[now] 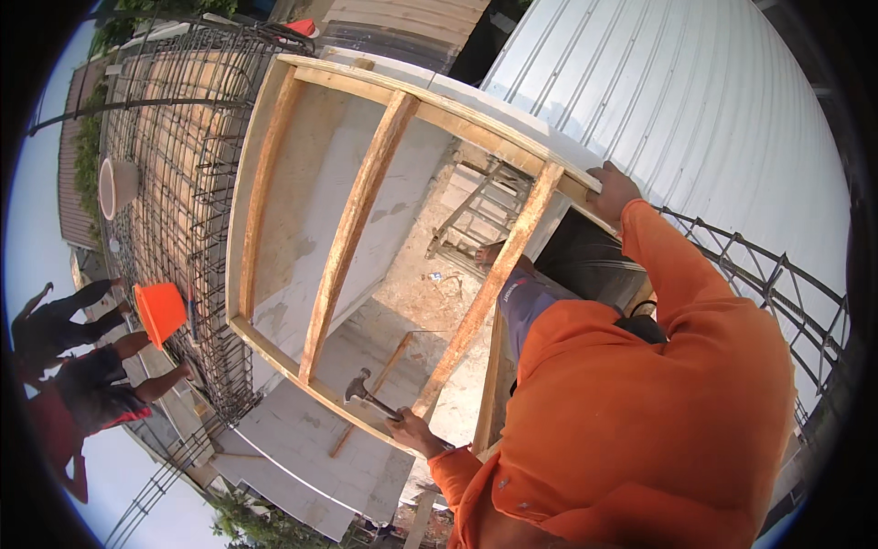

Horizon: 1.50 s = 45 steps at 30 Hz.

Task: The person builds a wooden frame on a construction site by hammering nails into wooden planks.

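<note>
A wooden frame (pixel 352 240) of long rails and several cross slats, backed by pale board along one side, spreads in front of me. My left hand (pixel 414 433) is closed round the handle of a claw hammer (pixel 368 394), beside the frame's lower rail. The dark hammer head points away from me, over the opening between two slats. At the other end of a slat, my right hand (pixel 615 193) grips the frame's upper corner, fingers over its edge. Orange sleeves cover both arms. Below, between the slats, one bare foot (pixel 489 255) shows.
A wooden ladder (pixel 480 209) stands inside the opening below. Rebar mesh (pixel 174 174) rises at the left, near an orange bucket (pixel 161 311) and a pale tub (pixel 118 188). People (pixel 82 384) stand at far left. Corrugated metal roofing (pixel 677 110) and a rebar truss (pixel 768 279) lie at right.
</note>
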{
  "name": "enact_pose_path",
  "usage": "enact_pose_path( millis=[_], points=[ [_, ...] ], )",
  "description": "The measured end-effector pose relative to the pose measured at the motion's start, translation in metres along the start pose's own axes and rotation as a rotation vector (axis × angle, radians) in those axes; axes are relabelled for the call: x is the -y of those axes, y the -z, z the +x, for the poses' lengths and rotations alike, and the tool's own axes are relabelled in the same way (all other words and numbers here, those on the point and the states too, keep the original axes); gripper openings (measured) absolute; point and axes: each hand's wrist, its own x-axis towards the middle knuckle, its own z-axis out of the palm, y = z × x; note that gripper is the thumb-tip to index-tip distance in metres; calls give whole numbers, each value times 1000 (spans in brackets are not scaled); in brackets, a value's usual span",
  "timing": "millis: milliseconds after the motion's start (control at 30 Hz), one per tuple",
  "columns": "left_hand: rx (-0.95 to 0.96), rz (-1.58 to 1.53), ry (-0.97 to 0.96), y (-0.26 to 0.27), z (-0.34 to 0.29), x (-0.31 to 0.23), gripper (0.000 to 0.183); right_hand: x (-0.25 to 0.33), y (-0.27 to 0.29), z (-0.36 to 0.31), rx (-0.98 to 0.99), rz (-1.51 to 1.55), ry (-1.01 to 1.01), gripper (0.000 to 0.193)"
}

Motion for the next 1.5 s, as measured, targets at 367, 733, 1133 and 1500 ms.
enact_pose_path(
  millis=[367, 733, 1133, 1500],
  points=[
    [429, 60, -330, -32, -29, -165, 32, -3, 7, 4, 144, -50, -46, 44],
    [483, 118, -570, -48, -25, -206, 32, -14, -2, 6, 93, 2, 2, 40],
    [558, 215, -599, -23, -24, -248, 28, -12, 4, 7, 157, 25, -7, 37],
    [813, -24, -416, 9, -34, -307, 31, -11, 2, 9, 152, -16, -40, 45]
  ],
)
